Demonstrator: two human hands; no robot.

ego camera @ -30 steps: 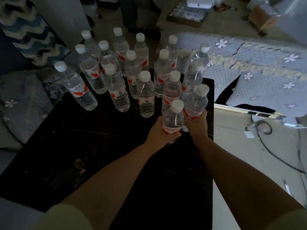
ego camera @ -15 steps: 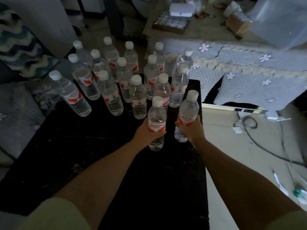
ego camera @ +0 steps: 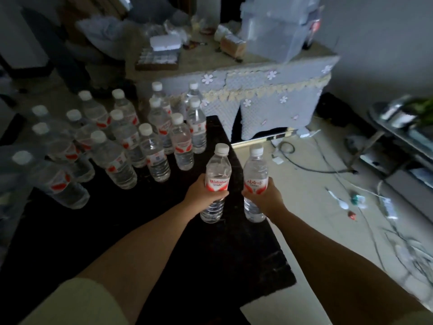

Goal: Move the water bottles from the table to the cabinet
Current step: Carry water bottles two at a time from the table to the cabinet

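Head view, dim room. Dark table, scuffed black top, filling the lower left; right edge running from the far right corner down toward the near right corner. Cluster of water bottles standing upright on the far left part of the table, white caps, red-and-white labels, packed close, some touching. Blurred toward the left edge.

Left hand wrapped closed around the label of one bottle, held upright and lifted above the table near its right edge. Right hand likewise closed around a second bottle, upright, held just past the right edge, over the floor. Two held bottles side by side, close but apart. Pale sleeves at the bottom of the picture.

Beyond the far right corner: cabinet draped in a grey cloth with white flowers and a cream lace band, hanging down the front. On its top, a clear plastic box, a bread loaf, a white case and small clutter. Light tiled floor on the right, strewn with cables and scraps. Low metal rack along the right wall.
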